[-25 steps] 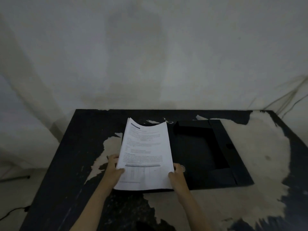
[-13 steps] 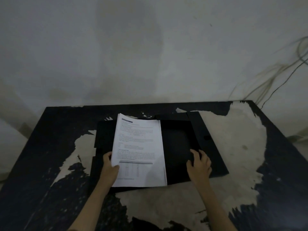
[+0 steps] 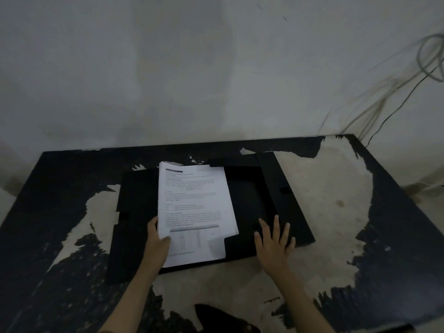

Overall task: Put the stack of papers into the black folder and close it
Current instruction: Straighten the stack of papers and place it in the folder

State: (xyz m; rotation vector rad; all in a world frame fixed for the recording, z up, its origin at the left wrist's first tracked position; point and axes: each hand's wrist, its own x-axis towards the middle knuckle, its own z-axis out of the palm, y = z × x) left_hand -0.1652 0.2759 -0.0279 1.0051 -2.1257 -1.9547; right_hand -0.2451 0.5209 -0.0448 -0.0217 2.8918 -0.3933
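The black folder (image 3: 249,200) lies open and flat on the table. A white stack of printed papers (image 3: 192,203) rests over its middle, slightly tilted, with the near right corner tucked under a black flap (image 3: 236,245). My left hand (image 3: 156,239) grips the stack's near left edge, thumb on top of the page. My right hand (image 3: 274,241) lies flat with fingers spread on the folder's near right part, holding nothing.
The table (image 3: 336,212) is black with large worn pale patches and stands against a grey wall. Cables (image 3: 396,92) hang down the wall at the far right corner. A dark object (image 3: 225,318) sits at the table's near edge.
The papers have slid right and down so their near right corner sits under the folder's flap. My right hand has stayed pressed flat on the folder.
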